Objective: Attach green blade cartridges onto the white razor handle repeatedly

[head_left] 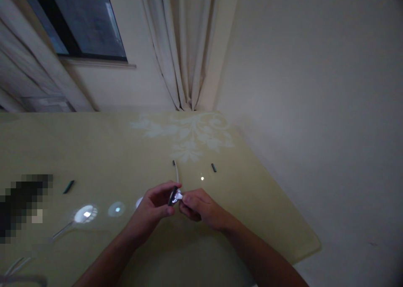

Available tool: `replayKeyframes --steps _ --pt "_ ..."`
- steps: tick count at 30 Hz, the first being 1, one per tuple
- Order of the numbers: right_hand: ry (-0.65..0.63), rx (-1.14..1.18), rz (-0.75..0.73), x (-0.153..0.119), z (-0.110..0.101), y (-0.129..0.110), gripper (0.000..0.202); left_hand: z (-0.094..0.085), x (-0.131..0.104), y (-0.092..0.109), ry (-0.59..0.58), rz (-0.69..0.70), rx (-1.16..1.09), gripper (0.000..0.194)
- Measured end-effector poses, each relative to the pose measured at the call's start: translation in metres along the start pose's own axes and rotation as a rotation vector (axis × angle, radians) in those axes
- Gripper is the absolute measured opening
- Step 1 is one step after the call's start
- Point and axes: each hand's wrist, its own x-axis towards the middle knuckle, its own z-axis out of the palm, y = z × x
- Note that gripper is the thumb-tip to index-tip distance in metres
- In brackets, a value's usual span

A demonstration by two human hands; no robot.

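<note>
Between my two hands is a small razor-like object with a dark, narrow head [173, 196] and a shiny silver neck [178, 196]. My left hand [154, 205] grips the dark head between thumb and fingers. The fingers of my right hand [198, 205] are closed round the silver part, whose far end they hide. Just beyond my left fingertips, a thin pale stick with a dark tip [176, 171] lies on the table.
The glossy yellowish table [267, 207] meets a pale wall on the right. Small dark pieces lie at right [213, 167] and left [68, 186]. A blurred dark object [19, 198] and thin pale items [17, 268] are at far left. Curtains [185, 39] hang behind.
</note>
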Motion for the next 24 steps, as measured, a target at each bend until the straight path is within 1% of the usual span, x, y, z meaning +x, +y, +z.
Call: replayKeyframes --steps 7,14,24 --pt "-0.024 -0.025 -0.059 -0.0007 -0.0007 -0.0033 0.057 0.0026 -0.0015 0.0044 -0.013 0.001 -0.002 0.056" --pt "-0.033 -0.058 -0.060 -0.0015 -0.0017 -0.0063 0.058 0.0017 -0.0003 0.0037 -0.012 0.013 0.005 0.055" --pt "-0.052 0.023 -0.059 -0.0020 -0.0010 0.0006 0.055 0.0058 -0.0021 0.0078 -0.001 -0.011 0.000 0.055"
